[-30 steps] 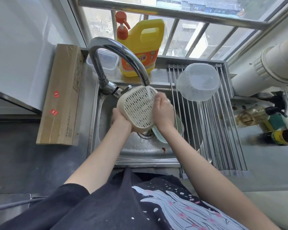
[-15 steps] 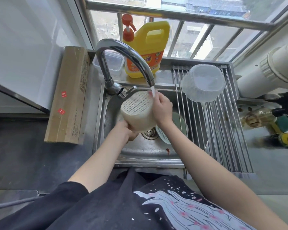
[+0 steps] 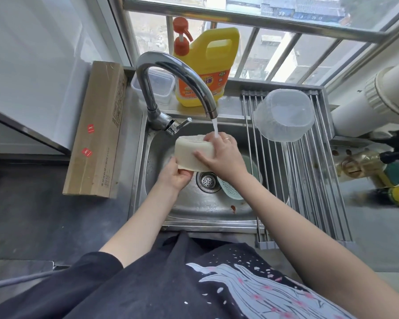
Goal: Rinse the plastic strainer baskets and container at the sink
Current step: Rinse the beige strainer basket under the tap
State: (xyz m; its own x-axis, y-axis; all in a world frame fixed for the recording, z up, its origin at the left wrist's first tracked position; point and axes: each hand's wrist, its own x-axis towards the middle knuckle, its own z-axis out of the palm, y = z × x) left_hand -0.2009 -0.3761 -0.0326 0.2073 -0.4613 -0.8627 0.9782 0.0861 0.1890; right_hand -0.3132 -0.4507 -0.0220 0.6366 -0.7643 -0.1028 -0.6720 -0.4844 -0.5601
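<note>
Barred window glass runs along the back of a small kitchen corner, with a steel sink point(image 3: 189, 210) set into a dark grey surface point(image 3: 32, 217) below it.

From the head camera, a curved faucet point(image 3: 171, 72) arches over the basin and a thin stream of water point(image 3: 215, 127) falls from its spout. Both hands hold a cream strainer basket point(image 3: 189, 155) above the basin, tipped on its side so its perforated bottom faces up and away. The left hand point(image 3: 175, 176) grips the lower near edge, fingers curled under the rim. The right hand point(image 3: 219, 155) clamps the right side, thumb pressed across the wall and fingers wrapped over the far edge (a ring shows on one finger); the water lands right at those fingers.

A pale green strainer basket point(image 3: 230, 189) lies in the basin under the right wrist, beside the drain point(image 3: 207, 180). A clear plastic container point(image 3: 283, 115) rests upside down and tilted on the roll-up drying rack point(image 3: 309, 180) that covers the right part of the sink.

Behind the faucet stand a yellow detergent jug point(image 3: 207, 65) with an orange pump and a small clear lidded box point(image 3: 159, 86). A long cardboard box point(image 3: 97, 130) lies on the surface left of the sink. Bottles at the far right are blurred.
</note>
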